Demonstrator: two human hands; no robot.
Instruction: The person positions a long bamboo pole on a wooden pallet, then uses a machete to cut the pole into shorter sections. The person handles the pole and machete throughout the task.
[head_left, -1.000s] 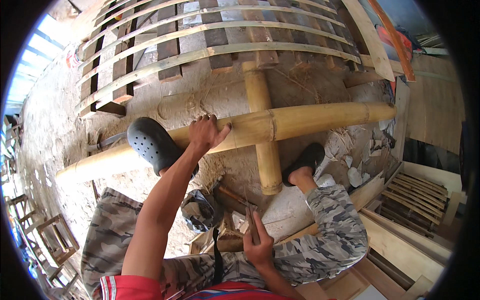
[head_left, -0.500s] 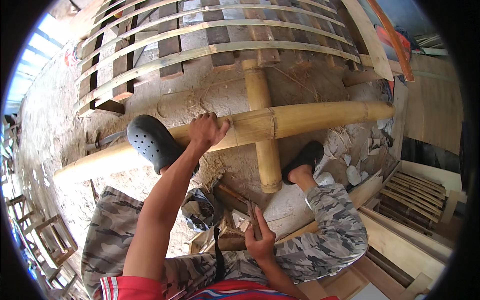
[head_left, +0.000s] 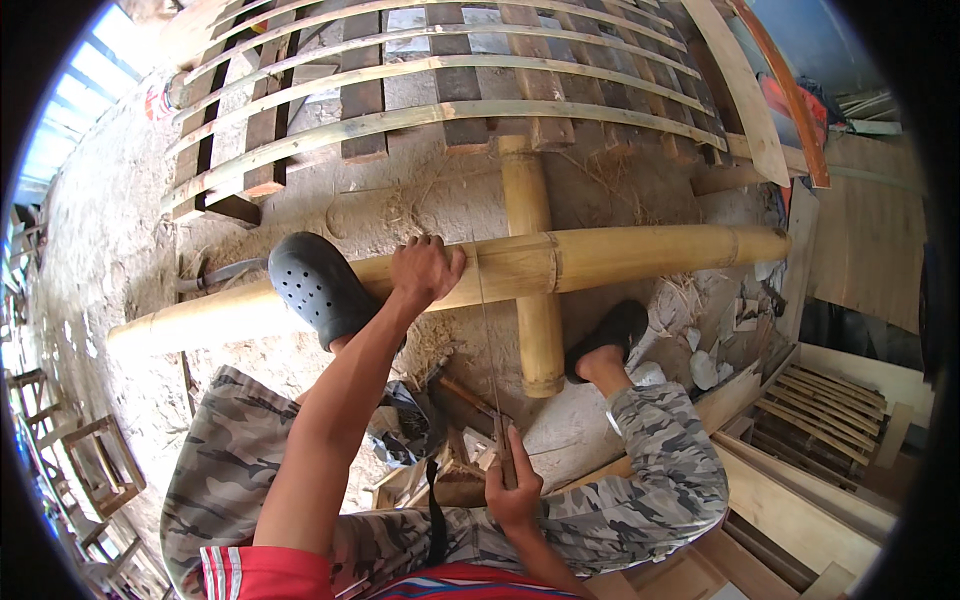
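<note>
A long, thick yellow bamboo pole (head_left: 640,246) lies crosswise, resting over a shorter bamboo piece (head_left: 540,345). My left hand (head_left: 425,270) grips the pole's top left of the crossing, fingers curled over its far side. Close by on the left, my foot in a dark clog (head_left: 315,288) presses on the same pole. In my right hand (head_left: 515,490) is the wooden handle of a handsaw (head_left: 487,345). Its thin blade, seen nearly edge-on, reaches up to the pole just right of my left hand. How deep the blade sits in the bamboo I cannot tell.
Beyond the pole stands a rack of dark timbers (head_left: 362,105) with long bamboo strips (head_left: 420,115) across it. A large curved blade (head_left: 225,272) lies left of my foot. A hammer (head_left: 468,392) and wood scraps lie below the pole. Wooden frames (head_left: 815,410) stand at right.
The whole view has shifted slightly, so the scene sits lower. The saw and my right hand have moved a little against the pole. My left hand and foot stay on the pole.
</note>
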